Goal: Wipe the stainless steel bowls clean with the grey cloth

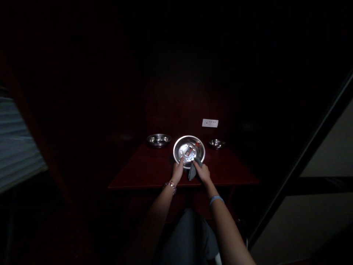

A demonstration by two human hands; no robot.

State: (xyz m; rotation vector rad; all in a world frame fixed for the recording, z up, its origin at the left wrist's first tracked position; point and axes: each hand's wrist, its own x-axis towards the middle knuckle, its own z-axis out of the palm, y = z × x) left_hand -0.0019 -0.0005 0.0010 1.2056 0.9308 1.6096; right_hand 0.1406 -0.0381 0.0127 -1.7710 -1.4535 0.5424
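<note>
A shiny metal bowl (pixel 180 144) is tilted toward me above the dark red table, with a small label at its centre. My left hand (pixel 178 171) grips its lower left rim, the thumb on the inner side. At the lower right rim is my right hand (pixel 202 171), closed on a grey cloth (pixel 192 172) that touches the bowl and hangs below it. The fingers behind the bowl are hidden.
A wide metal bowl (pixel 159 140) rests on the table (pixel 154 173) at the back left, and a smaller one (pixel 216 144) at the back right. Above that, a white socket panel (pixel 210 123) is on the dark wall. The table's front edge lies under my wrists.
</note>
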